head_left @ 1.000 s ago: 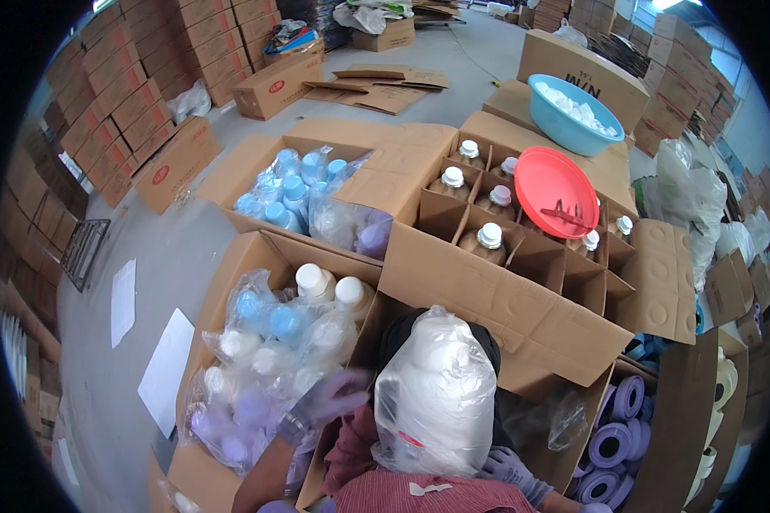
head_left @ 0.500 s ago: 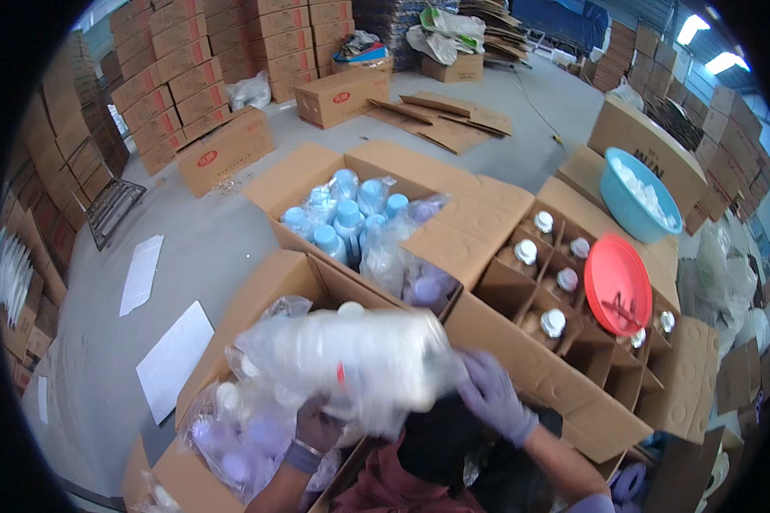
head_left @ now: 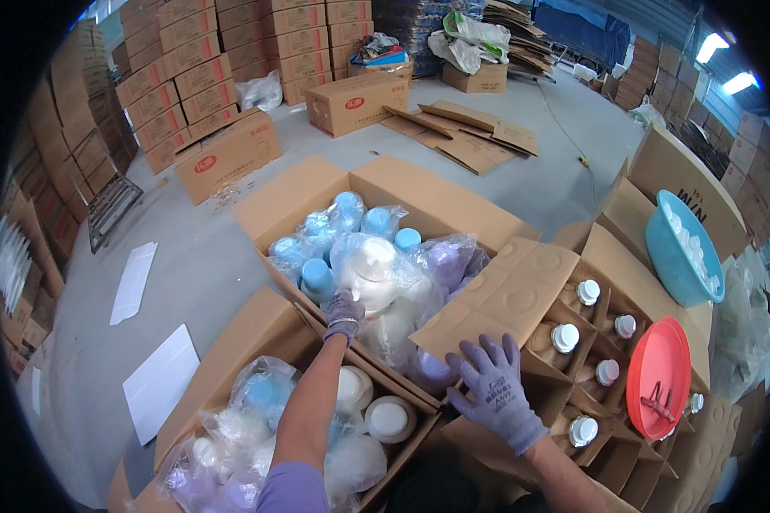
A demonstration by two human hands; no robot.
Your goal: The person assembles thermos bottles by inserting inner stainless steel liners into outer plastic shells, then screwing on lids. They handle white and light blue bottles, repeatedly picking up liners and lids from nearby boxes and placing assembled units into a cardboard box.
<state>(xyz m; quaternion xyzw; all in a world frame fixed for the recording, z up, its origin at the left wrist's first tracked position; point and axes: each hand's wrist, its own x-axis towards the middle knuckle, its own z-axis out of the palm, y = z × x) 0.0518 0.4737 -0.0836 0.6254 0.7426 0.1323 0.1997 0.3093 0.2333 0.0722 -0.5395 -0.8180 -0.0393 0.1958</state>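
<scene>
My left hand (head_left: 345, 315), in a grey-purple glove, reaches into the upper middle carton (head_left: 295, 167). Its fingers are closed at the near end of a white bottle in a clear plastic bag (head_left: 373, 263), which lies over light blue bottles (head_left: 318, 280) and a bagged purple bottle (head_left: 447, 259). Gloved as well, my right hand (head_left: 494, 389) has its fingers spread over the near edge of a folded-out carton flap (head_left: 505, 286). Beneath my left forearm, another carton (head_left: 222, 363) holds bagged white, blue and purple bottles and two white-capped bottles (head_left: 390, 419).
On the right stands a divided carton (head_left: 565, 389) with several white-capped bottles. A red tray (head_left: 659, 368) with small brown pieces rests on it, beside a blue basin (head_left: 680, 248) of white items. Flattened cardboard (head_left: 462, 141) and white sheets (head_left: 161, 380) lie on the floor; stacked cartons (head_left: 188, 56) stand behind.
The bagged white bottle has gone from in front of me into the upper middle carton, with my left hand on it. My right hand has come down onto the flap.
</scene>
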